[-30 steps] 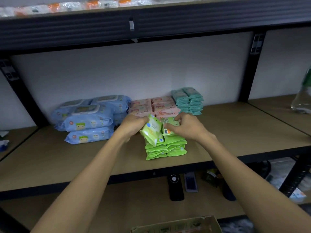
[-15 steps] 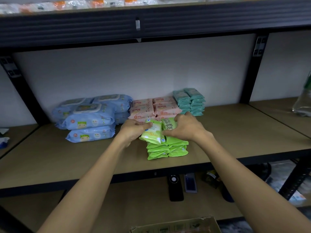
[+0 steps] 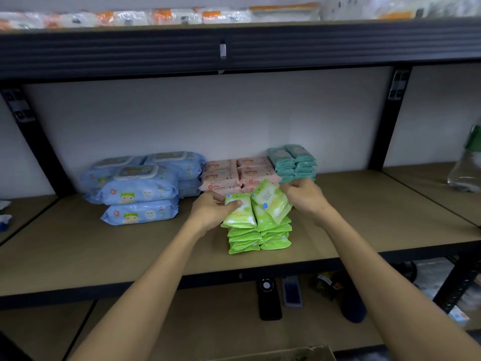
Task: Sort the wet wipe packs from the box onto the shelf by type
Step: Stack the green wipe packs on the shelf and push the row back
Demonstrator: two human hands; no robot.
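shelf [image 3: 364, 212]: we see a tan board on a black frame, with all the sorted packs on it; more shelf levels sit above and below.
upper shelf packs [image 3: 166, 15]: we see a blurred row of white and orange packs along the top level.
blue packs [image 3: 140, 186]: large lidded packs stacked at back left, well apart from both hands.
pink packs [image 3: 235, 173]: we see a low stack at back centre, touching the blue packs on its left, right behind the green ones.
teal packs [image 3: 292, 162]: two small stacks at back right of the pink ones, just behind the right hand.
green stacks [image 3: 260, 237]: two side-by-side piles near the front edge, between our two arms.
left hand [image 3: 212, 211]: fingers curled round the left green pack [image 3: 238, 213], which lies on top of the left pile.
right hand [image 3: 305, 195]: fingers pinch the top corner of the tilted green pack [image 3: 272, 201], which leans over the right pile.
box [image 3: 286, 354]: we see only a cardboard rim at the bottom edge.
lower shelf items [image 3: 269, 298]: dark gadgets, too dim to tell.
bottle [image 3: 466, 168]: clear, at the far right.
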